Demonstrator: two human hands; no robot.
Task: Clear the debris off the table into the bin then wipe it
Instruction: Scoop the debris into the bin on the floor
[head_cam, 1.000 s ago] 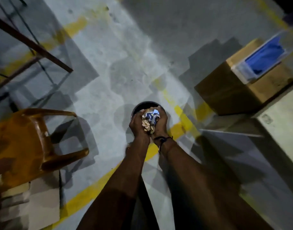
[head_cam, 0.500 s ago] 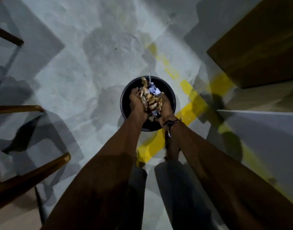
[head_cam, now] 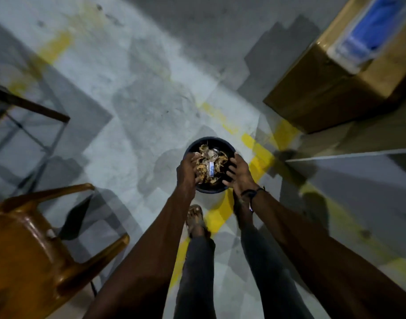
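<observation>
Two hands hang straight above the bin on the floor, equally near its mouth. Debris lies between and below them. The right hand is spread and empty. The left hand curls against scraps, and I cannot tell whether it grips them.

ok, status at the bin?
Right hand open over bin. Left hand against debris, grip unclear. Debris over bin mouth. Nothing blocking.

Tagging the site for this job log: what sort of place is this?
Likely a warehouse or workshop rather than a home: a bare concrete floor marked with painted yellow lines, a large cardboard box standing on it, and a black bin.
</observation>
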